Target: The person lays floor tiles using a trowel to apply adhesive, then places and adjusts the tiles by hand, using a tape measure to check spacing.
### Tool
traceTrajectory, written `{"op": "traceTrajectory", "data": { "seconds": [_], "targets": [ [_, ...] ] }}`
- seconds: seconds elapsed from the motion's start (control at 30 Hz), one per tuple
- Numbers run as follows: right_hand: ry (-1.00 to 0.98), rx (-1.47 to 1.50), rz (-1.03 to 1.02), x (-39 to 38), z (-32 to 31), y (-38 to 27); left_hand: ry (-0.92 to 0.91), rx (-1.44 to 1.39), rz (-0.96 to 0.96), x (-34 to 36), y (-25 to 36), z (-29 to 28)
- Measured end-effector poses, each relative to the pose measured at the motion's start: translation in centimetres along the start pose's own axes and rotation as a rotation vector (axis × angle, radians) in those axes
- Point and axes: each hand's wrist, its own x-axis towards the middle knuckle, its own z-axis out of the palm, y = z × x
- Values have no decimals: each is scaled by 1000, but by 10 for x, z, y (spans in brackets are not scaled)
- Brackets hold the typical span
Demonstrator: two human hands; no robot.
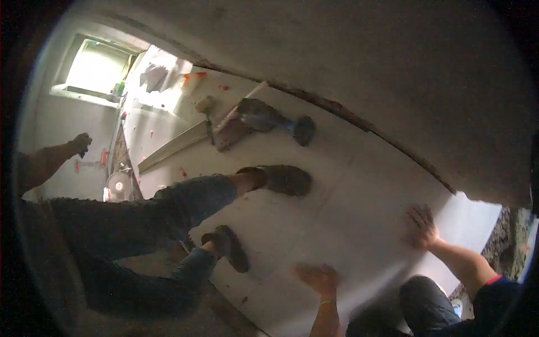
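Both of my hands are on a broad pale slab [359, 202] that spreads across the middle of the view. My left hand [318, 278], with a thin band on its wrist, lies palm down near the lower edge, slightly smeared by motion. It looks flat and holds nothing. Farther right and higher, my right hand [424, 227] rests on the slab's surface with fingers spread and nothing in them. My dark-clad knee [424, 303] is bent between the two arms. Along the slab's far side runs a dark, rough gap [337, 109].
Another person's legs [185, 205] and dark shoes [286, 180] reach in from the left; that person's hand [81, 143] is raised. A long straight bar [177, 145], a brownish object with a dark round end [304, 130] and small red bits [183, 173] lie beyond. A window [98, 66] glows behind.
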Motion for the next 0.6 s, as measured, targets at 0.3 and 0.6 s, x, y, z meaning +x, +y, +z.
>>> {"op": "traceTrajectory", "data": {
  "seconds": [0.3, 0.6],
  "targets": [
    [-2, 81, -44, -2, -3, 1, -231, 564, 23, 58, 16, -22],
    [-30, -43, -32, -21, 23, 19, 88, 302, 78, 149, -5, -8]
  ]
}}
